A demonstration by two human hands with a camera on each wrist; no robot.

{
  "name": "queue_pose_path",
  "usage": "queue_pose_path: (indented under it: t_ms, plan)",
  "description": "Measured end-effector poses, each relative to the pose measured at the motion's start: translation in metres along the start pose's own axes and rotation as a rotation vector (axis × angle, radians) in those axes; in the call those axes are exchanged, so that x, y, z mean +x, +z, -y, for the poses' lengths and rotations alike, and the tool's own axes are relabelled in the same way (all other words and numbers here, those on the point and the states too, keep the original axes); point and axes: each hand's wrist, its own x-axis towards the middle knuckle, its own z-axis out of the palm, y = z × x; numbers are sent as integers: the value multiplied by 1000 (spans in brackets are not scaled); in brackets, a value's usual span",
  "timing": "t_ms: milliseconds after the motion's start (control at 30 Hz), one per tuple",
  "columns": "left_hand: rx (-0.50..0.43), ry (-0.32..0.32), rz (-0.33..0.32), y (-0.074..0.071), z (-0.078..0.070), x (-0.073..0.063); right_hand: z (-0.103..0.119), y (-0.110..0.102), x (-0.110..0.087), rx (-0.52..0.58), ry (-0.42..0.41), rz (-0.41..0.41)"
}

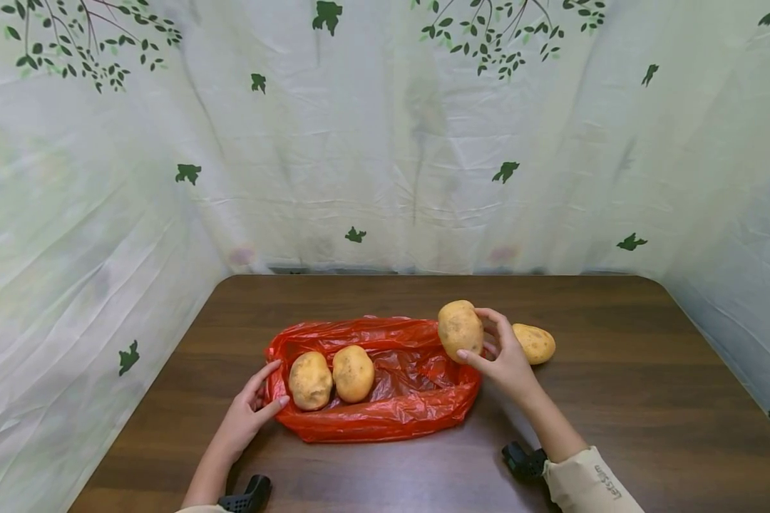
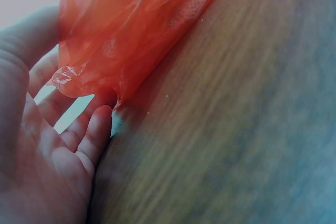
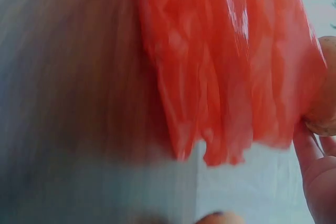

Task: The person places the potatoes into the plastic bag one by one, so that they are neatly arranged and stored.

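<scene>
A red plastic bag lies on the table with its mouth spread upward. Inside its left part two potatoes sit side by side, one potato at the left end and another potato just right of it. My left hand holds the bag's left end, thumb and fingers curved round the edge; the left wrist view shows the film between them. Over the bag's right end, my right hand grips a third potato between thumb and fingers. That potato partly shows in the right wrist view.
Another potato lies on the brown wooden table right of the bag, partly behind my right hand. A pale curtain with leaf prints hangs behind the table's far edge and along both sides.
</scene>
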Motion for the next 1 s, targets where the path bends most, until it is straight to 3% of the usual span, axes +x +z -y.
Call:
queue_pose_path:
  t_ms: [467,700,867,1000]
  plan:
    - [4,-13,0,0,0,0,2,40,11,-28,31,127]
    - [-30,-30,16,-1,-15,-3,-38,56,20,-47,49,179]
    - [-26,-10,4,1,-32,-9,-46,66,23,-78,44,234]
    - [-22,4,-5,1,-31,-9,-49,71,25,-91,59,291]
